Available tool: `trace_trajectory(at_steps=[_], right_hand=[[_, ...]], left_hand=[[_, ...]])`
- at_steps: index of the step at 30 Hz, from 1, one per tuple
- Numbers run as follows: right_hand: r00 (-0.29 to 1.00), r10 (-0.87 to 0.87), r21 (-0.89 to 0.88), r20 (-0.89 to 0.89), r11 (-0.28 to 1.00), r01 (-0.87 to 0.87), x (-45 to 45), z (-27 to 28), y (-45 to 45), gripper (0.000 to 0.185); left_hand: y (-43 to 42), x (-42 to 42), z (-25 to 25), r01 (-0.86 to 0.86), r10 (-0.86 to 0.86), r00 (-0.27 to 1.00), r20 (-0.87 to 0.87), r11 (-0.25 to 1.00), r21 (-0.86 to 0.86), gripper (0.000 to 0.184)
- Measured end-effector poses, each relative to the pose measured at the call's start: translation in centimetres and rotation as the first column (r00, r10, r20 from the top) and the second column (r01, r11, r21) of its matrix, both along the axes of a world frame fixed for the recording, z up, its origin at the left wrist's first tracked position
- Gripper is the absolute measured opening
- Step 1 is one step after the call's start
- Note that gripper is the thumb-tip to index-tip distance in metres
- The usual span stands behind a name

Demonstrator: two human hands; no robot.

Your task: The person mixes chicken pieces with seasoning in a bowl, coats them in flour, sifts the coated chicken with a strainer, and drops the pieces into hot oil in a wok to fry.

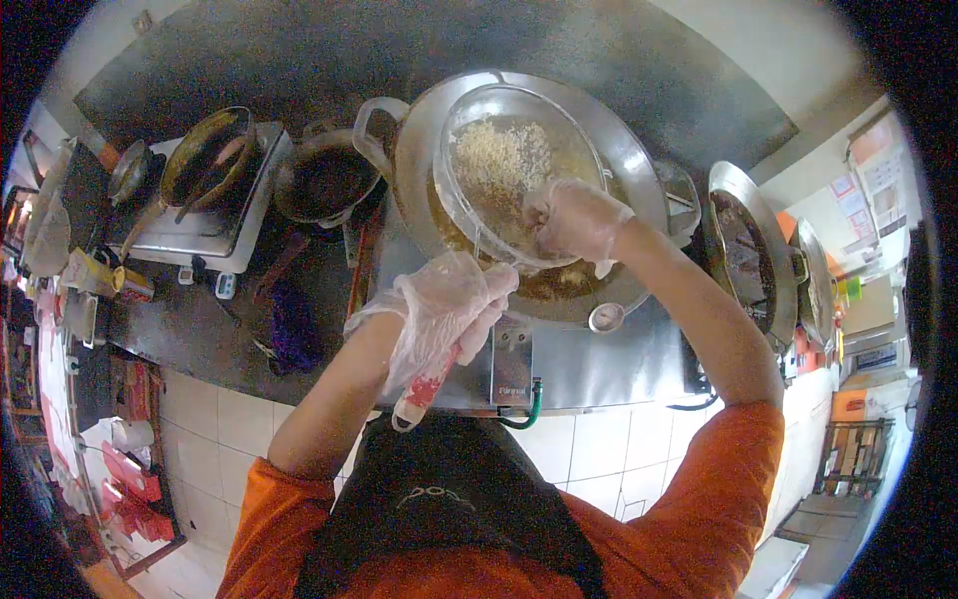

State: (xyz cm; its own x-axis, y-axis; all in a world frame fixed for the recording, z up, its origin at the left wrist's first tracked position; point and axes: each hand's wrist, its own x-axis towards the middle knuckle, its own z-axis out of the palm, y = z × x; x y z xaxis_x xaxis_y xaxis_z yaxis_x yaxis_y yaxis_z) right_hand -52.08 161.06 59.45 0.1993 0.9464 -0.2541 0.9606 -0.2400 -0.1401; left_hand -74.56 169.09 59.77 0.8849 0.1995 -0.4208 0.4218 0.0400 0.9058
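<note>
My left hand [449,304], in a clear plastic glove, is wrapped round the red-and-white handle [423,392] of a large round mesh strainer [571,140]. The strainer rests in or just over a wide metal wok [631,140]; whether it touches the wok is hard to tell. Pale, crumbly bits [499,155] lie in the strainer's far left part. My right hand [579,220], also gloved, is over the near right part of the strainer with its fingers bunched together. What they hold, if anything, is hidden. Brownish liquid [559,285] shows in the wok below.
Left of the wok are a dark pan [329,182] and a frying pan [208,160] on a stove [235,235]. A purple bundle [291,324] lies on the counter. To the right stands another large pan [743,255]. A green hose [524,414] hangs at the front edge.
</note>
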Motion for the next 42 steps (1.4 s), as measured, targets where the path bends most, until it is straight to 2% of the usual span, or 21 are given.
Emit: trace_trajectory(at_steps=[3,6,9,12,15,17,18,21,24,26,28,29,31,33,35,37,39,41,42], right_hand=[[0.976,-0.046,0.01,-0.212,0.999,0.05,1.1,2.2,0.0,0.025],[0.763,-0.21,0.012,-0.611,0.962,0.274,4.2,2.8,-0.4,0.024],[0.63,-0.108,0.1,-0.769,0.953,0.285,7.1,4.6,-0.9,0.024],[0.721,-0.182,0.176,-0.669,0.903,0.392,9.4,6.4,-1.4,0.023],[0.719,-0.216,0.152,-0.661,0.899,0.41,15.2,3.9,-1.7,0.022],[0.903,-0.351,0.12,-0.249,0.914,0.388,17.2,1.3,-1.1,0.022],[0.924,-0.383,0.102,-0.013,0.918,0.382,18.0,0.0,-0.9,0.023],[0.932,-0.355,0.0,0.08,0.935,0.356,20.1,-2.9,-1.1,0.022],[0.882,-0.416,0.141,-0.222,0.881,0.451,21.4,-3.6,-1.6,0.024],[0.99,-0.135,0.278,-0.04,0.95,0.141,23.3,-2.0,-1.4,0.025],[0.995,-0.098,0.325,-0.013,0.941,0.097,22.2,1.1,-0.9,0.026],[0.976,-0.2,0.318,-0.089,0.922,0.218,19.1,3.8,0.1,0.027],[0.955,-0.249,0.308,-0.163,0.907,0.289,12.7,7.1,1.5,0.027],[0.977,-0.137,0.318,-0.162,0.93,0.183,6.6,8.1,1.8,0.027],[0.996,0.086,0.259,0.031,0.962,-0.092,4.7,4.9,2.1,0.028],[0.991,0.128,0.081,-0.047,0.989,-0.124,1.4,3.0,2.1,0.026],[0.991,0.11,0.055,-0.076,0.993,-0.106,-0.7,1.7,1.8,0.023],[0.99,0.118,0.025,-0.073,0.993,-0.117,-0.7,1.1,1.8,0.021],[0.989,0.136,0.007,-0.059,0.991,-0.135,-0.4,0.8,1.8,0.019]], left_hand=[[0.4,0.0,0.2,0.016,-0.019,0.999,-0.046,0.998,-0.054,0.054],[0.5,0.3,-0.8,0.05,-0.049,0.998,-0.03,0.999,0.012,0.051],[0.3,0.2,-0.6,0.003,0.0,0.998,-0.069,0.999,0.045,0.048],[0.1,-0.1,-1.8,-0.082,0.077,0.996,-0.048,0.988,-0.129,0.042],[0.5,-0.3,-1.9,-0.133,0.118,0.988,-0.1,0.977,-0.167,0.038],[0.6,-0.4,-1.7,-0.148,0.131,0.986,-0.105,0.975,-0.168,0.037],[0.7,-0.4,-1.5,-0.156,0.139,0.984,-0.107,0.973,-0.169,0.036],[0.8,-0.6,-1.3,-0.147,0.136,0.988,-0.076,0.975,-0.165,0.034],[0.8,-0.8,0.9,-0.074,0.066,0.991,-0.12,0.995,-0.06,0.034],[1.1,-0.6,-3.0,-0.044,-0.029,0.964,0.264,0.963,0.266,0.04],[1.1,-0.6,-4.4,-0.068,-0.109,0.912,0.395,0.91,0.409,0.044],[1.1,-0.6,-4.3,-0.061,-0.096,0.927,0.363,0.915,0.399,0.043],[1.0,-0.6,-2.9,-0.045,0.0,0.979,0.204,0.975,0.217,0.042],[1.0,-0.6,0.4,-0.109,0.097,0.991,-0.098,0.985,-0.131,0.041],[1.1,-0.1,0.1,-0.084,0.072,0.987,-0.141,0.994,-0.075,0.043],[1.2,-0.1,0.2,-0.058,0.054,0.989,-0.136,0.998,-0.021,0.045],[1.0,-0.3,0.7,-0.029,0.032,0.996,-0.085,0.999,0.036,0.047],[0.6,-0.6,-1.0,-0.017,-0.022,0.987,0.159,0.97,0.241,0.049],[0.6,-0.7,-1.5,-0.022,-0.018,0.986,0.165,0.971,0.237,0.049]])
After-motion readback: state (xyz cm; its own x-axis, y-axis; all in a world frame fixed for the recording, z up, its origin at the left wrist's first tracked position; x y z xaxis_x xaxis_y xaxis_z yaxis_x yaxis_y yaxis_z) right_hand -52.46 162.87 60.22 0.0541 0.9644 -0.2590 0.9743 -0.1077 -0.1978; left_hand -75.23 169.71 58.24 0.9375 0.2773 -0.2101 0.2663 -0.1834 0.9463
